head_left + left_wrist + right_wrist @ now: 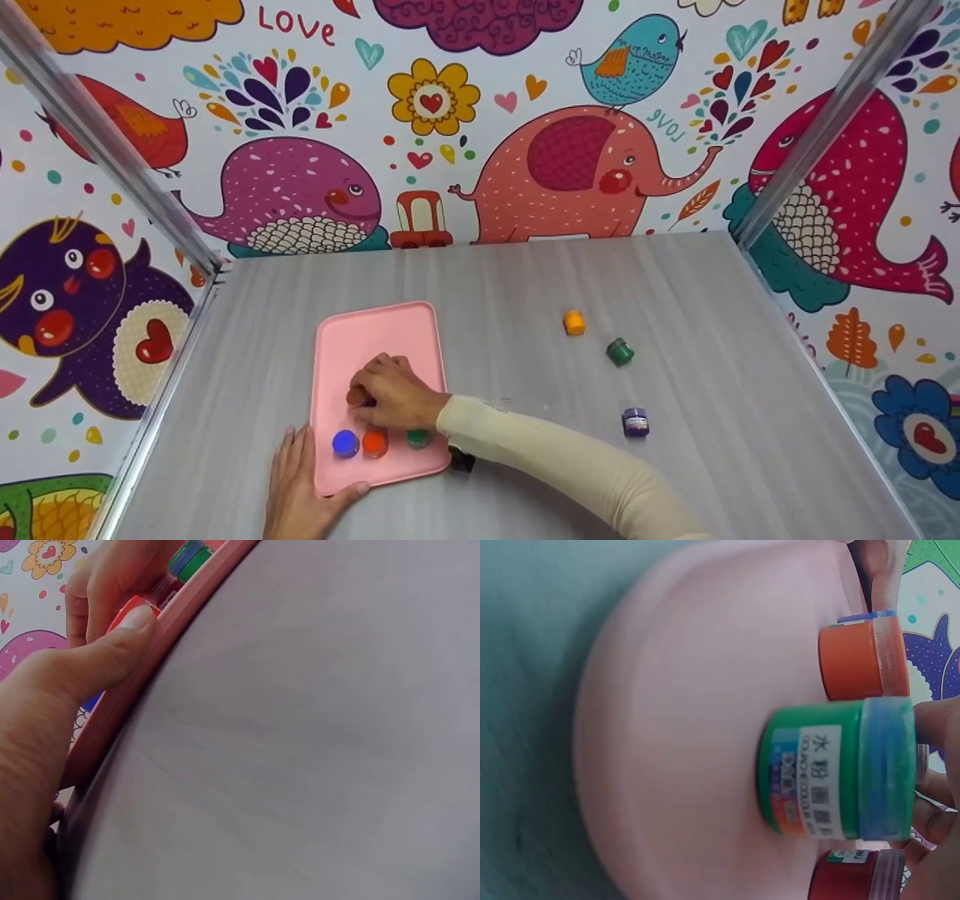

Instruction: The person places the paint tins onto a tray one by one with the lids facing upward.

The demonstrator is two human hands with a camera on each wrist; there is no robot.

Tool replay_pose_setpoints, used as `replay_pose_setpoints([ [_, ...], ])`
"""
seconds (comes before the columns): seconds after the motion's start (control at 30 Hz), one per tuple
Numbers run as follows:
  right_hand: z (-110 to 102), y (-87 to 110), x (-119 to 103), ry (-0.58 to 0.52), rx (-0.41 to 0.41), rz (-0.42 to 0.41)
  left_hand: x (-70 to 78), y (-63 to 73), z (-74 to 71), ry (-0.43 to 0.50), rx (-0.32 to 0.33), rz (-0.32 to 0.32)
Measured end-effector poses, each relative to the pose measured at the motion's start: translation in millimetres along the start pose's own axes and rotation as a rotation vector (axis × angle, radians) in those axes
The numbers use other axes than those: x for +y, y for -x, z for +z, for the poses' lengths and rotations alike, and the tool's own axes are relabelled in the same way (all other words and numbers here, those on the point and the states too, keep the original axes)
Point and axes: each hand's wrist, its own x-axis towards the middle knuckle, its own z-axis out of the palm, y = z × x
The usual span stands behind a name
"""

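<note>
A pink tray (390,330) lies on the table. My left hand (296,480) rests at its near left corner, fingers straight along the side and thumb on the near rim. Over the tray, my right hand (394,394) pinches a brown-topped paint jar (358,396), mostly hidden by the fingers. On the tray, a blue paint jar (345,444), an orange paint jar (375,444) and a green paint jar (418,438) stand along the near side. A dark red paint jar (847,877) shows beyond the green one in the right wrist view.
To the right on the table are a yellow-orange jar (574,322), a second green jar (620,352) and a purple jar (635,422). A black jar (462,459) sits beside the tray, partly under the right sleeve (540,442). Patterned walls (322,90) and metal posts (832,120) bound the table.
</note>
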Motion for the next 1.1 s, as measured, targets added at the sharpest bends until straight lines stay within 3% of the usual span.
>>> replay_pose_setpoints([
  [0.1, 1, -0.1, -3, 0.002, -0.010, -0.003, -0.4, 0.7, -0.6, -0.004, -0.005, -0.005],
  [0.33, 1, 3.7, -7, 0.025, -0.025, -0.009, 4.8, -3.3, -3.1, -0.002, -0.117, -0.103],
  [0.5, -9, 8.9, -2, 0.055, 0.005, -0.055, 5.1, -2.7, -3.2, 0.005, -0.117, -0.100],
  [0.63, -22, 14.3, 9, 0.032, 0.015, -0.049, 3.8, -2.0, -3.0, -0.004, -0.085, -0.071],
  [0.9, -45, 25.1, 38, -0.004, 0.024, 0.028, 9.5, -6.6, -7.5, -0.032, -0.199, -0.182],
  [1.1, -63, 38.5, 61, -0.014, 0.041, 0.050, 11.8, -6.5, -6.0, -0.022, -0.170, -0.175],
])
